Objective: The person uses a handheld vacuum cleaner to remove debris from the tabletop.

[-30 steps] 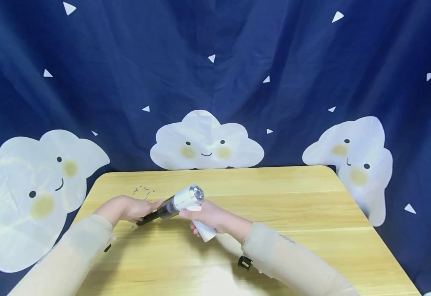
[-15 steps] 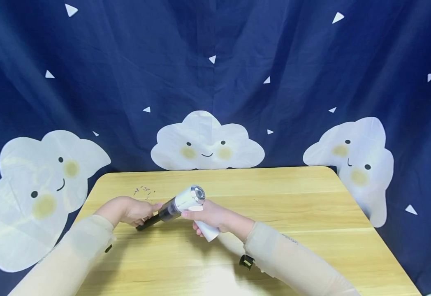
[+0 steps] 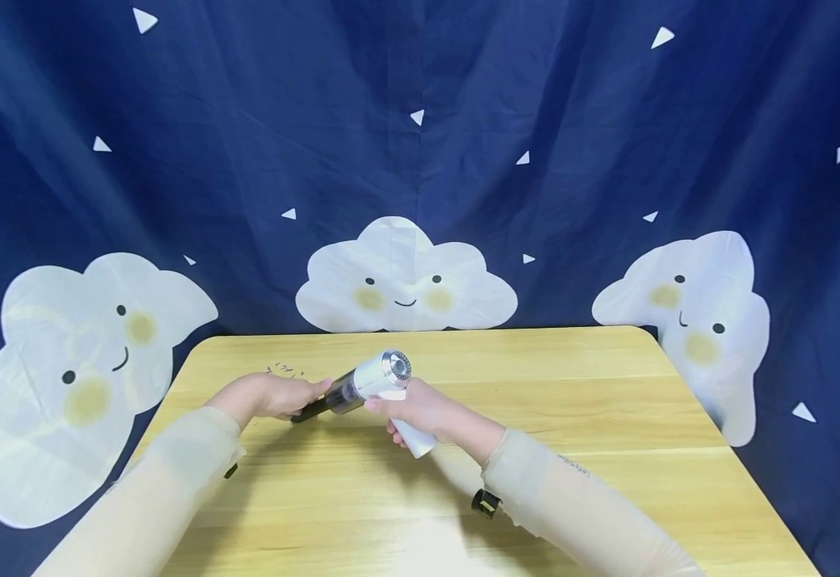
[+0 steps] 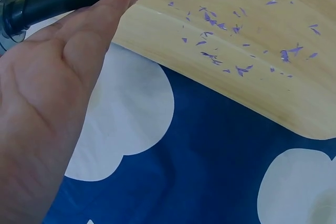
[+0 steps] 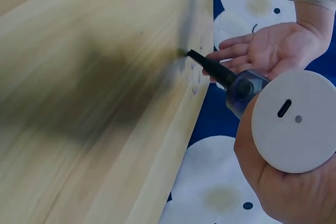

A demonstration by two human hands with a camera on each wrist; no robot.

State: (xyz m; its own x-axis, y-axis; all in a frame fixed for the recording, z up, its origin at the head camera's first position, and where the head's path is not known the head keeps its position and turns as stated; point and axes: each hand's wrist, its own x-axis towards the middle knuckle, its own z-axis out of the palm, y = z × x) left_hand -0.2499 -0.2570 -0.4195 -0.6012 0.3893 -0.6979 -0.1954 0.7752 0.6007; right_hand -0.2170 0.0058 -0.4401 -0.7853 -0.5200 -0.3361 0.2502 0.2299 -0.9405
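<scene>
Fingers of the right hand (image 3: 427, 410) are curled round the white handle (image 3: 414, 439) of a hand vacuum (image 3: 373, 377), while the left hand (image 3: 276, 394) has its fingers stretched out at the black nozzle (image 3: 310, 411). Behind them hangs a big dark blue curtain (image 3: 463, 96), and a pale wooden table (image 3: 571, 401) reaches up to it. Smiling white clouds (image 3: 405, 264) decorate the cloth. Beige sleeves (image 3: 535, 473) cover the person's forearms. The vacuum is tilted over the table's left half, nozzle pointing down and leftward; I can't tell whether its tip touches the wood. Purple scraps (image 4: 210, 22), tiny and scattered, lie near the tip, toward the table's far left corner.
</scene>
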